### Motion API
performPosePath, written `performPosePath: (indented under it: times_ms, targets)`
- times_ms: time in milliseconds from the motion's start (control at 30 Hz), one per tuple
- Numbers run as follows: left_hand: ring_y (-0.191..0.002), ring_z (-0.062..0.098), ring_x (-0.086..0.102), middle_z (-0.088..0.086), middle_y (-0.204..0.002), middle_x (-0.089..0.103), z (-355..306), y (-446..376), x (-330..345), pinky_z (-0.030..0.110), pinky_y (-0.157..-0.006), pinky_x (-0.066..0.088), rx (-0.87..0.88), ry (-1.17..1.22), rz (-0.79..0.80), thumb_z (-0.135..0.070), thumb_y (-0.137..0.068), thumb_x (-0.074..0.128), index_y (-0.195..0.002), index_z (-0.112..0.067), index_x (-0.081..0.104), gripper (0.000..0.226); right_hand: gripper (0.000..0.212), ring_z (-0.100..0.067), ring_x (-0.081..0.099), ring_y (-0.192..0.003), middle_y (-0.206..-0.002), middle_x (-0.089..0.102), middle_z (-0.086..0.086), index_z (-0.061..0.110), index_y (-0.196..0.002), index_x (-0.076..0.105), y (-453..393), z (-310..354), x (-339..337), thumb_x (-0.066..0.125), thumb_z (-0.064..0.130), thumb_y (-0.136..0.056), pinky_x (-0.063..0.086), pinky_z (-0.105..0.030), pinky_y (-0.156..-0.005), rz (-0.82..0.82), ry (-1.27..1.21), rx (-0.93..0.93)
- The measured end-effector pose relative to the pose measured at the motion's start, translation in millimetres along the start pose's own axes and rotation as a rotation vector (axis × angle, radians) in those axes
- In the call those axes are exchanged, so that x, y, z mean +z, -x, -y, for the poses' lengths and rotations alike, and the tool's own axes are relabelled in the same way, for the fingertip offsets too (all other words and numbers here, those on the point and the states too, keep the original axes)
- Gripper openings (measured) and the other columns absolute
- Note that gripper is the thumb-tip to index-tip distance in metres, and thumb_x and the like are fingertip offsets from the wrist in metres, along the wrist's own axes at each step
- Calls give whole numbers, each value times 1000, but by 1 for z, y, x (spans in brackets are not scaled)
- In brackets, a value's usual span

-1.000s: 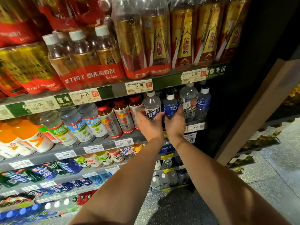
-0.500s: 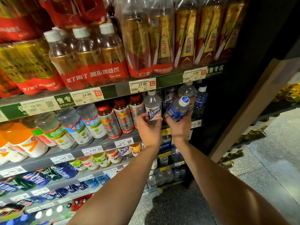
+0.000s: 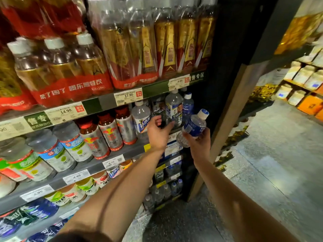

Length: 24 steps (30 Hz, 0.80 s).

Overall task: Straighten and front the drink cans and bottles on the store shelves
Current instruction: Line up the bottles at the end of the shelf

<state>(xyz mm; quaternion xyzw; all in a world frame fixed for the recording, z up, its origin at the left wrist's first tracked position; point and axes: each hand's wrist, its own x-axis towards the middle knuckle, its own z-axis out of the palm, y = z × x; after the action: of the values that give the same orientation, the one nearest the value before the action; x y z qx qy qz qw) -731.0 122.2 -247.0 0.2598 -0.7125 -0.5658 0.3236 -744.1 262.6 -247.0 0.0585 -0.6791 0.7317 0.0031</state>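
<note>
The right hand (image 3: 199, 142) is at the middle right of the frame, in front of the dark end of the shelf unit. Its fingers are curled around a small blue bottle (image 3: 194, 125) with a white cap. The bottle is off the shelf and tilted, with the cap pointing to the upper right.

The left hand (image 3: 158, 131) is just to the left of it, at the centre of the frame. It reaches into the second shelf (image 3: 122, 152), and its fingers are bent around a dark bottle (image 3: 158, 110) that stands there. How firmly it grips I cannot tell, because the picture is blurred at that place.

On the same shelf, just left of the left hand, stands a clear bottle with a white cap (image 3: 140, 117). Just right of the dark bottle stand a larger clear bottle (image 3: 173, 107) and, behind it, another blue bottle (image 3: 187, 105). More to the left there is a row of brown bottles with red caps (image 3: 108, 131), leaning a little to the left.

In the upper part of the frame, the top shelf carries wrapped packs of gold and red bottles (image 3: 132, 49). White price tags (image 3: 128, 97) are fixed on the shelf edge below them.
</note>
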Motion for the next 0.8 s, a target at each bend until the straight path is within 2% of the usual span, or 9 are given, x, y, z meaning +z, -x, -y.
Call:
performPosePath:
  times_ms: [133,267,400,500,600,700,800]
  targets:
    - [-117,13,53,1,-128,59,-5,-20,33,24,-99,42,-54,-33,13,-32,-71,89,-134,-11,51,76,49,13,62,-84,-105,65,9,18,-118,50,-16,-2,-28,77,4,-80,48,-6,-72,33,11,22]
    - [-126,20,53,8,-138,55,-6,-36,63,21,-98,39,-128,-68,-27,-25,-69,91,-145,-6,40,93,52,12,62,-83,-107,65,6,15,-120,51,-37,-3,-46,78,1,-78,46,-5,-69,91,21,47]
    - [-130,25,50,14,-142,50,-1,-42,84,34,-107,42,-124,-144,-115,-28,-66,92,-146,-5,38,99,58,3,65,-91,-106,67,8,25,-113,52,-54,-7,-53,81,-4,-72,50,-12,-78,162,-13,68]
    - [-134,27,45,14,-145,45,1,-44,92,41,-112,39,-138,-169,-168,-34,-64,92,-146,-6,36,103,59,10,63,-88,-106,65,10,14,-119,50,-61,-10,-57,78,-10,-73,46,-7,-78,219,-15,51]
    - [-127,28,51,12,-136,53,5,-49,98,47,-105,45,-118,-205,-238,-44,-58,91,-138,-9,43,99,58,9,64,-89,-107,65,7,10,-120,49,-65,-13,-57,76,-11,-73,46,-7,-77,270,-53,61]
    - [-114,27,58,10,-124,59,1,-50,100,45,-94,51,-115,-260,-283,-42,-61,89,-124,-11,50,80,57,-1,65,-96,-111,66,2,16,-116,51,-70,-16,-55,79,-7,-72,48,-12,-81,301,-59,83]
    - [-107,26,61,8,-119,60,-3,-49,100,40,-88,52,-118,-265,-309,-36,-65,87,-119,-10,53,69,63,-4,65,-101,-115,67,4,16,-124,50,-74,-19,-51,82,-1,-72,49,-13,-83,337,-63,129]
